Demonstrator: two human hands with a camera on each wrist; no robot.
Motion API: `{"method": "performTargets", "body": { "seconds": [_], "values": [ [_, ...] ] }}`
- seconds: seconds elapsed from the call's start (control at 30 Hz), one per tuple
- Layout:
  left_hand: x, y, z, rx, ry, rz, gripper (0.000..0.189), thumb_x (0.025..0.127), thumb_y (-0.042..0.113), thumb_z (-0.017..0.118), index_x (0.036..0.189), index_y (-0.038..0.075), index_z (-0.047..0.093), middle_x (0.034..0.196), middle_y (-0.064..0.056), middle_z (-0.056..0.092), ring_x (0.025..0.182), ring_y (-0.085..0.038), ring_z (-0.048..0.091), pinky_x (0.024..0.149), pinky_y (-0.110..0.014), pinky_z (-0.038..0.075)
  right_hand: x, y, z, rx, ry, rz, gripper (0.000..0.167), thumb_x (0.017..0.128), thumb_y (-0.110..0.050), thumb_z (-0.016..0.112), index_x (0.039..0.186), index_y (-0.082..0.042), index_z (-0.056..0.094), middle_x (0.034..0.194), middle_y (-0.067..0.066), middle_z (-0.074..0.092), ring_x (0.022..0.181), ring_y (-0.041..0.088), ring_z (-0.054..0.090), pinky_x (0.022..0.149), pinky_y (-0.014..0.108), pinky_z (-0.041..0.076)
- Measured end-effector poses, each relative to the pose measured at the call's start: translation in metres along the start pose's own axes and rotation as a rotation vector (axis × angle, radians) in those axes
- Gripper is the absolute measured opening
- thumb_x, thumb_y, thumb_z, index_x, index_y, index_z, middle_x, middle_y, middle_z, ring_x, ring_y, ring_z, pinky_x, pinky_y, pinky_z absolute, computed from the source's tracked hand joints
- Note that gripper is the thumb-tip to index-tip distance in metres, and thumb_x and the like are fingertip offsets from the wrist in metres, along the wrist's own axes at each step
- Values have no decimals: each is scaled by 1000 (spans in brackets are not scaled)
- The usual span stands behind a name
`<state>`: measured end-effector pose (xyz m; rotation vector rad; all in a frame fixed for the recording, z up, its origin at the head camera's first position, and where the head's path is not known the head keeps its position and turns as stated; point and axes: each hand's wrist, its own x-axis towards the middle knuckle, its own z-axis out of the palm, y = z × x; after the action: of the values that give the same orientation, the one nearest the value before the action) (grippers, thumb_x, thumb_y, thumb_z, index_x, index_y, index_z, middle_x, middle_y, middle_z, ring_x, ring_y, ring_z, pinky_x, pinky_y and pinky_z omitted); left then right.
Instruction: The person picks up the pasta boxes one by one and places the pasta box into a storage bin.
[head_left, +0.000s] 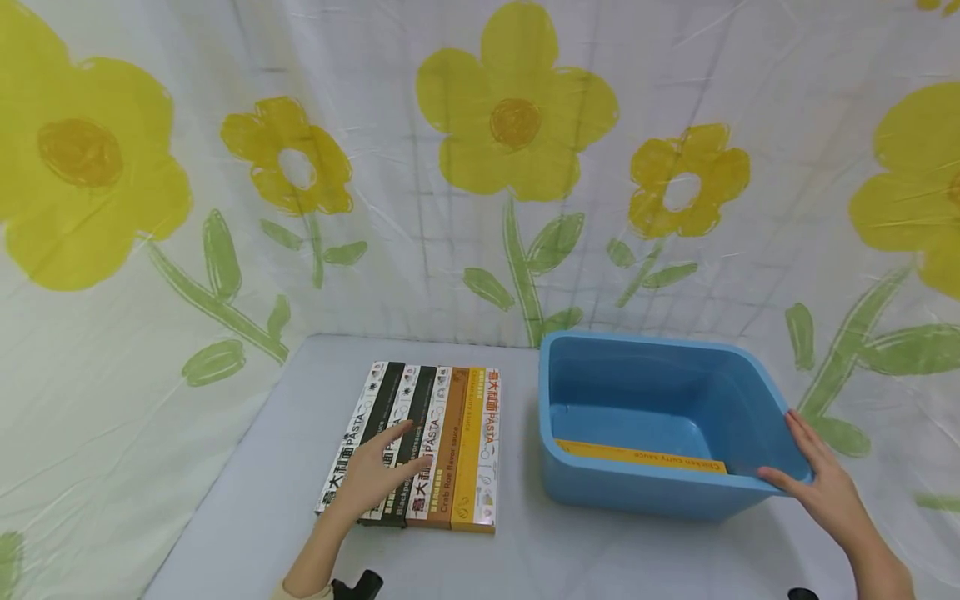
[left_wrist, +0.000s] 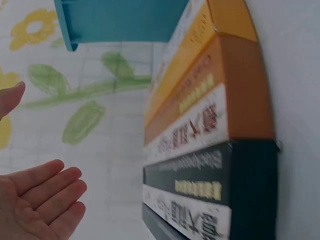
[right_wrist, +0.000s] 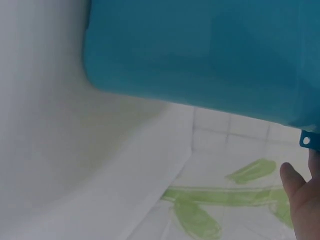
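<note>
– Any edges, any room for moving?
– See the counter (head_left: 240, 517) slanting off from left of centre to the lower left, with a back edge against a flowered sheet (head_left: 390, 250). Also a strip between the row of boxes (head_left: 435, 433) and the blue tub (head_left: 645, 497), and a broader stretch along the bottom of the frame.
– And how many?
– Four side by side, left of centre: two black-and-white boxes (head_left: 422, 398), one brown-and-white box (head_left: 452, 446), one yellow-and-white box (head_left: 476, 450). Right of centre, one tub; inside, along the near wall, one yellow box (head_left: 641, 456).
– Held or touched?
– Left hand (head_left: 375, 473), lower left of centre: released above the row, thumb and fingers spread wide, apart from the cartons. Right hand (head_left: 825, 492), lower right: grasping the tub's near right corner, thumb and fingers at the rim.
</note>
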<state>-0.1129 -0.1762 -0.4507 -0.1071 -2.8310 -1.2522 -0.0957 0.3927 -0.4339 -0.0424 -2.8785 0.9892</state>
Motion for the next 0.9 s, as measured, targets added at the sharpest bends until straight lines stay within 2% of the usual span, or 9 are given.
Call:
{"method": "performTargets", "body": {
  "seconds": [0.23, 0.4, 0.5, 0.6, 0.9],
  "values": [
    [-25, -44, -19, 54, 36, -194, 85, 82, 43, 74, 144, -3, 40, 144, -31, 40, 130, -52, 36, 101, -66, 32, -1, 1, 1, 5, 3, -7, 91, 94, -36, 62, 155, -9, 0, 160, 20, -8, 136, 60, 1, 88, 82, 15],
    [-38, -77, -24, 78, 19, -269, 109, 75, 44, 79, 147, -14, 21, 148, -37, 25, 134, -54, 26, 106, -62, 27, -1, 2, 0, -5, 9, -1, 91, 94, -37, 62, 155, -9, 0, 160, 21, -7, 135, 61, 2, 87, 82, 16],
    [-45, -96, -22, 76, -11, -283, 121, 70, 39, 85, 146, -19, 11, 149, -41, 17, 135, -56, 20, 109, -61, 22, -1, 3, 1, -4, 20, -6, 91, 94, -36, 62, 155, -8, 1, 160, 22, -6, 136, 61, 2, 88, 82, 15],
    [-48, -110, -18, 53, -24, -302, 125, 67, 35, 88, 145, -20, 7, 149, -41, 13, 136, -56, 17, 109, -61, 19, -1, 4, 2, 3, 30, -20, 90, 94, -34, 63, 155, -8, 2, 160, 20, -5, 137, 59, 0, 90, 82, 13],
    [-42, -117, -7, 36, 5, -279, 121, 64, 29, 89, 145, -19, 13, 148, -39, 19, 135, -55, 22, 109, -60, 23, -1, 4, 3, 1, 34, -22, 90, 94, -34, 62, 155, -7, 2, 160, 21, -5, 136, 60, 1, 90, 82, 14]
  ]
}}
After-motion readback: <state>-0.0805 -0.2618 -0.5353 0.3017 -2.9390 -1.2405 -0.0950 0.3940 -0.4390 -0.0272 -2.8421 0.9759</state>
